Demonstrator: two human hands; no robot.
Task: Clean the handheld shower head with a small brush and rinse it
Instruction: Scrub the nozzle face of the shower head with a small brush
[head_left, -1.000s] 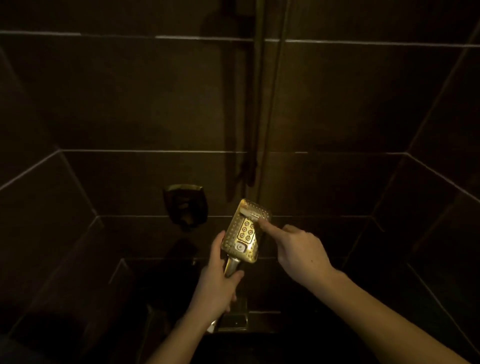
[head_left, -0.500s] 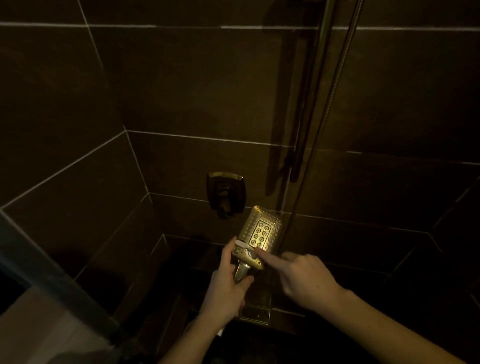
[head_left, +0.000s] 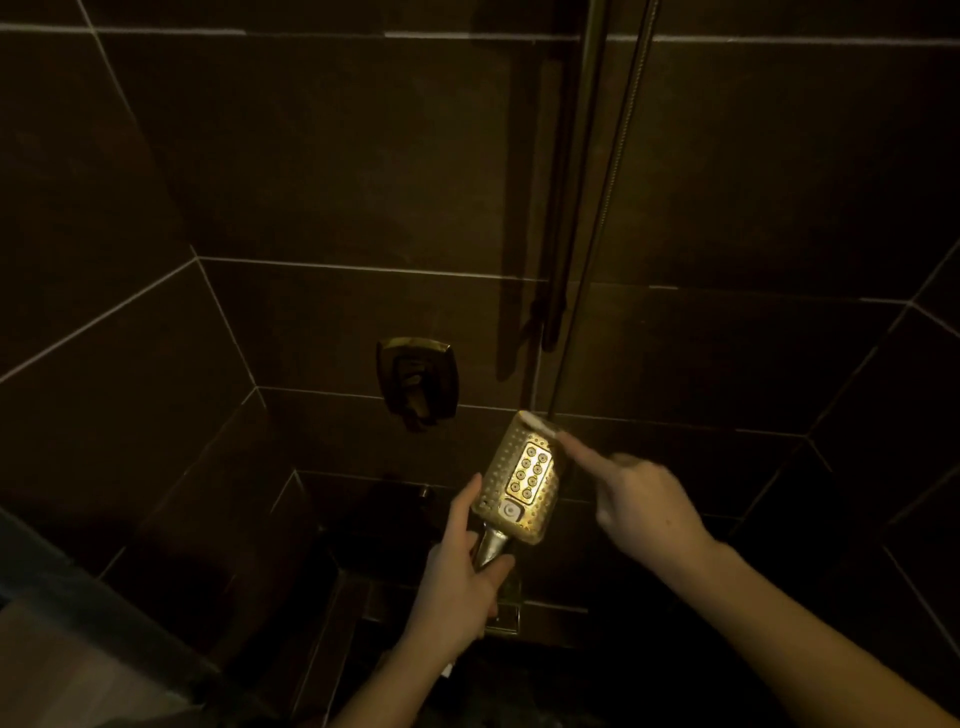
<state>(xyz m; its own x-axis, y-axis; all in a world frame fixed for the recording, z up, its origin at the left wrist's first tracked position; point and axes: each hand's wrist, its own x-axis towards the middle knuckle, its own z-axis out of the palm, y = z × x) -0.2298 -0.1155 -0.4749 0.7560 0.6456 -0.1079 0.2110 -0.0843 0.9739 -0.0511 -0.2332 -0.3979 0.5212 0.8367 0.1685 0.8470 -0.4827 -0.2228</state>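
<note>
A gold rectangular handheld shower head (head_left: 522, 480) faces me, its nozzle plate lit, tilted a little to the right. My left hand (head_left: 457, 577) is closed around its handle below the head. My right hand (head_left: 641, 506) holds a small white brush (head_left: 540, 423) under the outstretched index finger, its bristle end pressed on the top edge of the head. Most of the brush handle is hidden in my right hand.
Dark tiled shower walls surround me. A metal mixer valve (head_left: 415, 382) sits on the back wall left of the head. A vertical rail (head_left: 569, 208) and a hose (head_left: 605, 208) run down the wall above the head. A floor drain (head_left: 506, 613) lies below my left hand.
The brush has moved from the lower part of the nozzle plate up to its top edge. My left hand keeps its hold on the handle.
</note>
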